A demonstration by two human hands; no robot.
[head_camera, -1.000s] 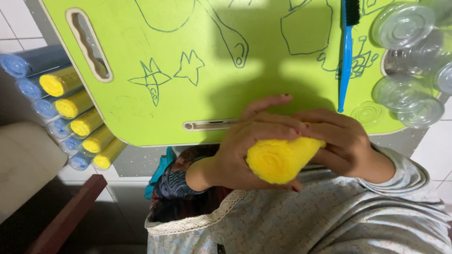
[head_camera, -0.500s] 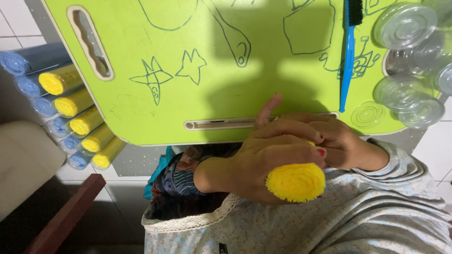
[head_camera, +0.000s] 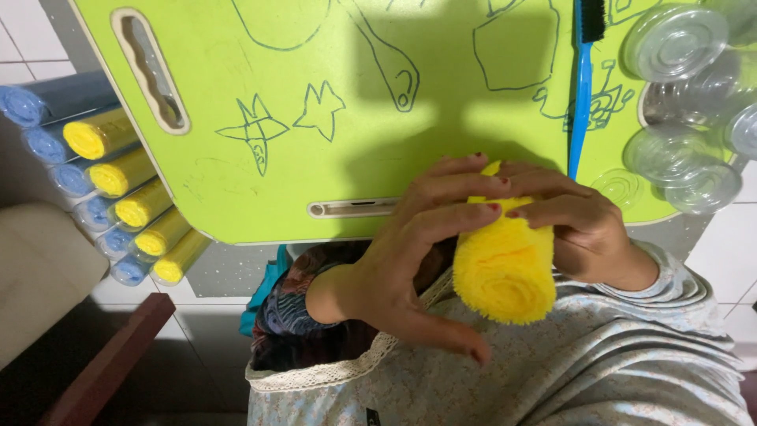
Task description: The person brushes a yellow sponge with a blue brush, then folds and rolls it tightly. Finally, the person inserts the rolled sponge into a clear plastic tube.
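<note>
Lime-green and scribbled over with blue line drawings, the small table [head_camera: 276, 87] fills the upper part of the head view, with pale floor tiles showing around its edges. Just off its near edge, the left hand [head_camera: 394, 260] and the right hand [head_camera: 579, 229] close from either side around a rolled yellow cloth [head_camera: 505, 268], fluffy and wound into a tight cylinder whose spiral end faces the camera. The left fingers [head_camera: 449, 189] curl over the top of the roll while the thumb sticks out below; the right fingers lie across its far end, so the roll is gripped between both hands above the person's patterned lap. A blue toothbrush [head_camera: 582, 87] lies upright along the table just beyond the right hand. At the table's right corner sits a cluster of clear plastic cups [head_camera: 686, 95], lying and stacked; they look empty. Beside the table's left edge, a row of clear plastic tubes [head_camera: 118, 197] lies side by side, each holding a rolled cloth, some yellow and some blue, their round ends facing the camera
</note>
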